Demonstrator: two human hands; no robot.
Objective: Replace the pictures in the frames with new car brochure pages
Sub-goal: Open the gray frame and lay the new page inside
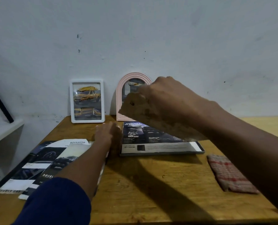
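Observation:
A white rectangular frame (pixel 87 101) with a yellow pickup picture leans against the wall. Beside it stands a pink arched frame (pixel 125 88), partly hidden by my right hand. My right hand (pixel 164 98) grips a brown backing board (pixel 153 117) and holds it tilted in the air above a flat frame (pixel 161 149) that lies on the table with a dark car brochure page (pixel 144 135) in it. My left hand (pixel 108 135) rests flat on the table, fingers straight, just left of that flat frame.
Several car brochure pages (pixel 42 161) lie spread at the table's left. A folded red-checked cloth (pixel 229 174) lies at the right. The wooden table (pixel 151 192) stands against a white wall; a white shelf (pixel 3 132) is at far left.

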